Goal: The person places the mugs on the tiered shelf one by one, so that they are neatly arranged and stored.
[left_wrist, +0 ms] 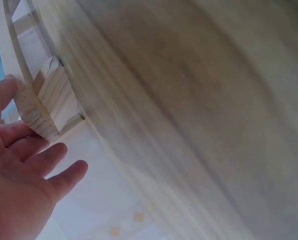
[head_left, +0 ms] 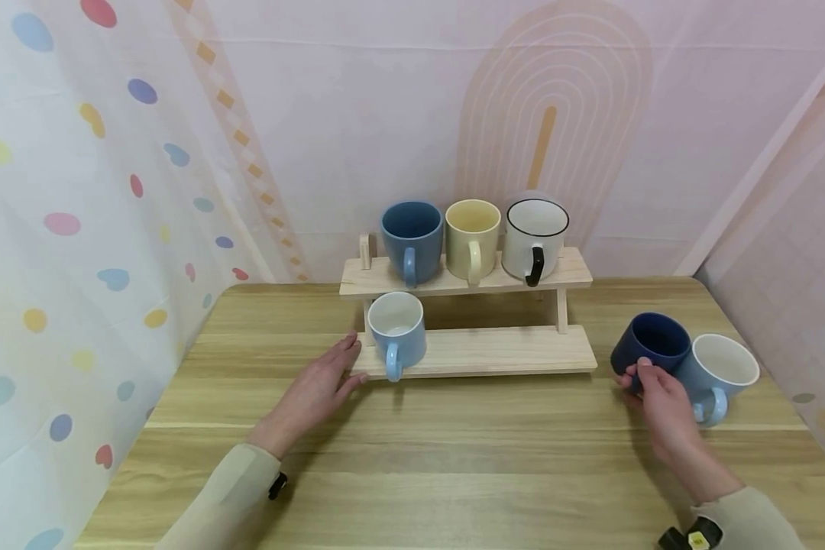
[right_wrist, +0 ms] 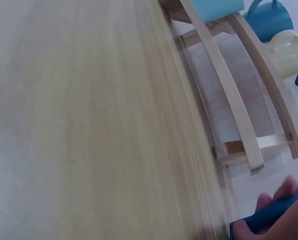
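Note:
My left hand point(head_left: 316, 386) rests against the left end of a two-tier wooden rack point(head_left: 502, 353), fingers mostly straight. In the left wrist view its thumb point(left_wrist: 7, 90) touches the lower board's front edge. A light blue mug point(head_left: 412, 347) stands on that board beside the hand. At the right, my right hand point(head_left: 663, 409) grips a dark blue mug point(head_left: 649, 340) at its near side, where the handle is mostly hidden by the fingers. Close behind that hand stands another light blue mug point(head_left: 725, 367) with a white inside, its handle facing forward.
On the upper tier stand a blue mug point(head_left: 412, 237), a pale yellow mug point(head_left: 470, 241) and a white mug point(head_left: 536, 233) with a black rim and handle. Patterned curtains point(head_left: 385, 114) hang behind the wooden table point(head_left: 454, 473) and along its sides.

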{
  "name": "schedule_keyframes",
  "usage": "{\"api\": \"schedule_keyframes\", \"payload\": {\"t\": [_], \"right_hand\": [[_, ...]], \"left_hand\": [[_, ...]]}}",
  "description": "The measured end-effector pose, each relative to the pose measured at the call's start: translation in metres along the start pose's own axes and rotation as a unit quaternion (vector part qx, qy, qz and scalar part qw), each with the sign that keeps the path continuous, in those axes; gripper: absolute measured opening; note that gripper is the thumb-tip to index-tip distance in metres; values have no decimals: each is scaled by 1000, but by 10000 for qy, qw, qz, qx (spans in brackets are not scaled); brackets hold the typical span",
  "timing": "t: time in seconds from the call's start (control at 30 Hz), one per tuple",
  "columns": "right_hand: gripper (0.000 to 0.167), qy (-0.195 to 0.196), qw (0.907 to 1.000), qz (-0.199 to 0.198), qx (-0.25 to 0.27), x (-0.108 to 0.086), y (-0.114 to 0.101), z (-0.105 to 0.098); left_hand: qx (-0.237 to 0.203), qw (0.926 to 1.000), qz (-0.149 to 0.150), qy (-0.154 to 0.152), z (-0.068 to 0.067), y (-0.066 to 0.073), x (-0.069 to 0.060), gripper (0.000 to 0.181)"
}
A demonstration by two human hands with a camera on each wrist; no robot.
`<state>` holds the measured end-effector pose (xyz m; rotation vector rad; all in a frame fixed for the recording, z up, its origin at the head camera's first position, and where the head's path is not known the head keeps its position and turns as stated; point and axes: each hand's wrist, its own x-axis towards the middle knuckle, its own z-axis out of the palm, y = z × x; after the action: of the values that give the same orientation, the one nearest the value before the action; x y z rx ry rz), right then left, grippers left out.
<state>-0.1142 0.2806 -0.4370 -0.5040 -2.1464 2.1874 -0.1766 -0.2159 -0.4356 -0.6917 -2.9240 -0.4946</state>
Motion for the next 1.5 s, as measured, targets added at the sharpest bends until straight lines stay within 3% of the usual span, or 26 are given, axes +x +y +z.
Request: {"api": "schedule_keyframes", "payload": {"t": [0.23,0.53,0.77,1.1,1.5], "right_hand": [[32,404,9951,-521,744,-2,3,1],[31,493,9931,-842,657,-9,0,0],[27,53,9861,-1355,956,-21,-10,3],[27,-299,9847,-1504,834,-37,-21,13],[27,-572,9764,-1969,673,-51,-29,31]], "left_hand": [[12,10000,-61,-47,0,1,0,66],[-8,10000,-52,-25,0,1,0,65],[-42,10000,-76,-18,0,0,0,64],[-96,9999,-79,-29,-1,-1,0,65],[-145,9998,-140,-57,-2,1,0,65]]}}
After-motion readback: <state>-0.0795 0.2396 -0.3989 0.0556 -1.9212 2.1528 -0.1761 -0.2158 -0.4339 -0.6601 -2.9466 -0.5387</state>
